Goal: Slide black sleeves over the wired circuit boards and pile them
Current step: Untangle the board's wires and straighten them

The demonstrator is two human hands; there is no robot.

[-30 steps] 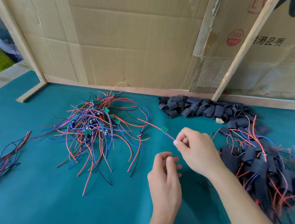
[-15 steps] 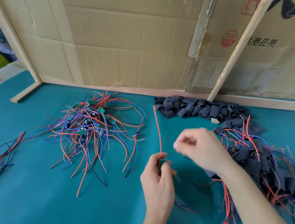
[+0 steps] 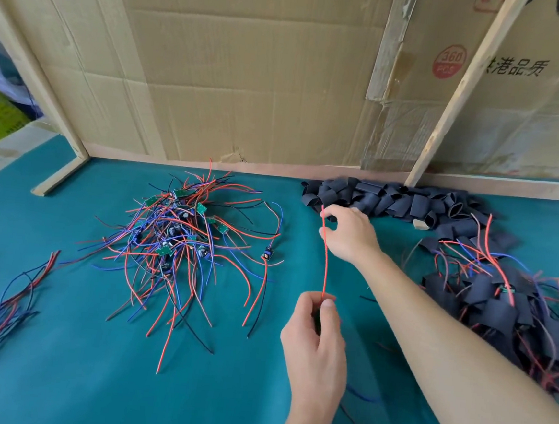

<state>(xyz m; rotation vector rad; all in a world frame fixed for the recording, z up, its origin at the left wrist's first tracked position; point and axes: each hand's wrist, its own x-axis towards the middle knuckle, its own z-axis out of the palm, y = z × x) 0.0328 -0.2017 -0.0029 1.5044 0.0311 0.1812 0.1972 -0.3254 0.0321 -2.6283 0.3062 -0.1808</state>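
Sleeve pickup: left hand (image 3: 315, 345) pinches thin red wire (image 3: 325, 259); right hand (image 3: 348, 236), fingers curled, reaches loose black sleeve pile (image 3: 394, 201). Next: select one.

Bare mat (image 3: 71, 379) lies open at lower left and centre; wire tangle (image 3: 181, 237), sleeves (image 3: 407, 202) and finished pile (image 3: 516, 313) crowd the middle and right

Red stamp "360 PCS" and "港品质" on cardboard wall (image 3: 503, 106)
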